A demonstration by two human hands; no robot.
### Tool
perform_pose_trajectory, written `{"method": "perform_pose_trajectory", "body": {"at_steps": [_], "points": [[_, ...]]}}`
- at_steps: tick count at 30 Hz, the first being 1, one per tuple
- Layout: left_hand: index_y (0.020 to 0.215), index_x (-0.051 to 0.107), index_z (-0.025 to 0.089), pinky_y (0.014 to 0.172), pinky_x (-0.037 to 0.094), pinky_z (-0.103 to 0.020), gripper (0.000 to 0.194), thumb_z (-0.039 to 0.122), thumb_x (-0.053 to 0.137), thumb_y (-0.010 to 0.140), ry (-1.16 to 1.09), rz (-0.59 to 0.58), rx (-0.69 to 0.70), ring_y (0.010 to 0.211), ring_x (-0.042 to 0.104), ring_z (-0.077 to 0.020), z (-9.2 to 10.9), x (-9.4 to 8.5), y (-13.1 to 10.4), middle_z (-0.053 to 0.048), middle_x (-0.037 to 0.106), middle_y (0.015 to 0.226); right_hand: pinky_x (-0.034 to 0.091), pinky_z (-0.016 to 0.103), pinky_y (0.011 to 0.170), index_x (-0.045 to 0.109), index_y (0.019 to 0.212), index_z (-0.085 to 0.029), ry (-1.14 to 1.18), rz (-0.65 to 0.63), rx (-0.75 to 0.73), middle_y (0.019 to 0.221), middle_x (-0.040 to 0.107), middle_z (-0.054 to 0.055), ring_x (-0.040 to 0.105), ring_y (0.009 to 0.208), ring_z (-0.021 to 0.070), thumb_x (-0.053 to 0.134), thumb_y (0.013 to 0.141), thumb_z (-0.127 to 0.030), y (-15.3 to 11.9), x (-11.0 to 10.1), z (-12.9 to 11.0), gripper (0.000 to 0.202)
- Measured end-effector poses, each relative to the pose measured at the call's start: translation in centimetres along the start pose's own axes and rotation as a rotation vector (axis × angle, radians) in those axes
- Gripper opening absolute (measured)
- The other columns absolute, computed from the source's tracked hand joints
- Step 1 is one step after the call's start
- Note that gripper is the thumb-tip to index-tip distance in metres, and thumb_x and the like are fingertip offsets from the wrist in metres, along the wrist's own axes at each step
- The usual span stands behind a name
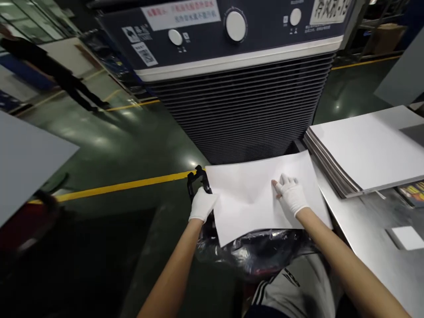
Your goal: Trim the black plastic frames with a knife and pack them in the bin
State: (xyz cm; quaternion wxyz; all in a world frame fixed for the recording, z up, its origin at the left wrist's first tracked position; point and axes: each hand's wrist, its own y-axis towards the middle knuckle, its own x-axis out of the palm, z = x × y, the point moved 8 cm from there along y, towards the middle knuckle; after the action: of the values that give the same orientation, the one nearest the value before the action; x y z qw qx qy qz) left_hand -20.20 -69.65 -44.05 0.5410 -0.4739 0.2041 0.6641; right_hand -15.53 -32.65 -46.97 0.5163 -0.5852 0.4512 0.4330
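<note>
A large white sheet (pixel 245 190) lies slightly buckled over a black crate-like container (pixel 198 176) lined with clear plastic (pixel 245 254). At the sheet's left edge is my left hand (pixel 202 205) in a white glove, closed, its thumb over the edge and its other fingers hidden beside the black frame. My right hand (pixel 291 194), also gloved but with bare fingertips showing, rests on top of the sheet's right half. Its fingers are partly spread, and nothing is held in them.
Ahead stands a big dark air cooler (pixel 245 106) with knobs and a slatted front. On the right, a metal table (pixel 354 221) bears a stack of white sheets (pixel 374 145) and a small white block (pixel 407 238). A person (pixel 56 66) in dark clothes stands at far left.
</note>
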Motion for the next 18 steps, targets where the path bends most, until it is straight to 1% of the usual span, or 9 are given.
{"method": "perform_pose_trajectory", "body": {"at_steps": [1,3,5,7,9,11,14,16,18], "points": [[0.116,0.071,0.015,0.1,0.059,-0.047,0.026,0.033,0.078,0.099,0.063,0.009,-0.033,0.105,0.076,-0.0287,-1.1,-0.2,0.9,-0.011,0.079,0.11,0.035,0.06,0.122,0.059,0.166,-0.028,0.01,-0.038,-0.002,0.173,0.043,0.027,0.052,0.147,0.0438,0.079,0.1,-0.031,0.9,2.0,-1.1,0.069],[0.121,0.072,0.015,0.102,0.06,-0.048,0.031,0.041,0.076,0.104,0.17,0.002,-0.072,0.107,0.077,-0.0274,-1.9,0.6,2.6,-0.01,0.079,0.115,0.039,0.059,0.119,0.061,0.163,-0.025,0.017,-0.116,0.007,0.168,0.049,0.027,0.055,0.144,0.0436,0.08,0.099,-0.031,1.9,5.6,-2.4,0.067],[0.122,0.073,0.014,0.102,0.061,-0.047,0.035,0.045,0.075,0.105,0.262,-0.018,-0.091,0.107,0.077,-0.0262,-1.8,2.3,3.9,-0.01,0.079,0.116,0.039,0.059,0.121,0.061,0.163,-0.023,0.023,-0.176,0.016,0.168,0.05,0.024,0.052,0.148,0.0427,0.079,0.1,-0.032,2.3,8.1,-2.4,0.066],[0.123,0.073,0.013,0.103,0.061,-0.048,0.036,0.045,0.074,0.107,0.353,-0.017,-0.106,0.107,0.077,-0.0262,-1.6,3.7,4.6,-0.011,0.079,0.118,0.035,0.058,0.126,0.058,0.165,-0.023,0.04,-0.213,0.009,0.174,0.045,0.018,0.045,0.156,0.0405,0.077,0.102,-0.034,2.4,9.6,-1.5,0.067],[0.126,0.072,0.012,0.103,0.06,-0.048,0.035,0.043,0.07,0.109,0.442,0.007,-0.112,0.108,0.077,-0.0269,-2.0,4.2,4.4,-0.013,0.079,0.118,0.032,0.054,0.13,0.055,0.167,-0.025,0.066,-0.229,-0.008,0.179,0.04,0.013,0.039,0.161,0.0365,0.076,0.102,-0.033,2.2,10.3,-0.4,0.069],[0.129,0.07,0.009,0.103,0.058,-0.049,0.036,0.039,0.061,0.112,0.511,0.038,-0.078,0.109,0.078,-0.0295,-2.6,4.0,3.2,-0.016,0.08,0.117,0.031,0.048,0.131,0.059,0.164,-0.026,0.089,-0.218,-0.001,0.18,0.041,0.012,0.038,0.162,0.0335,0.075,0.1,-0.028,1.4,10.3,0.7,0.066],[0.131,0.064,0.0,0.099,0.054,-0.053,0.051,0.046,0.054,0.11,0.559,0.061,0.034,0.109,0.077,-0.0419,-3.5,3.8,0.1,-0.029,0.079,0.112,0.033,0.05,0.128,0.064,0.158,-0.019,0.093,-0.161,0.115,0.174,0.045,0.021,0.039,0.159,0.0385,0.07,0.098,-0.024,-1.1,9.6,2.5,0.06],[0.132,0.062,0.0,0.093,0.055,-0.054,0.062,0.056,0.052,0.107,0.553,0.025,0.118,0.104,0.077,-0.0475,-3.6,4.9,-2.0,-0.031,0.079,0.106,0.037,0.053,0.124,0.059,0.162,-0.015,0.091,-0.14,0.202,0.174,0.042,0.026,0.04,0.157,0.0427,0.071,0.097,-0.025,-3.0,9.5,3.4,0.067],[0.137,0.061,0.005,0.093,0.055,-0.051,0.059,0.055,0.052,0.107,0.52,-0.054,0.223,0.103,0.078,-0.0455,-2.5,7.1,-3.0,-0.026,0.081,0.107,0.036,0.051,0.126,0.052,0.169,-0.018,0.105,-0.158,0.224,0.179,0.035,0.024,0.037,0.16,0.0416,0.076,0.094,-0.027,-4.0,10.0,3.9,0.079]]}}
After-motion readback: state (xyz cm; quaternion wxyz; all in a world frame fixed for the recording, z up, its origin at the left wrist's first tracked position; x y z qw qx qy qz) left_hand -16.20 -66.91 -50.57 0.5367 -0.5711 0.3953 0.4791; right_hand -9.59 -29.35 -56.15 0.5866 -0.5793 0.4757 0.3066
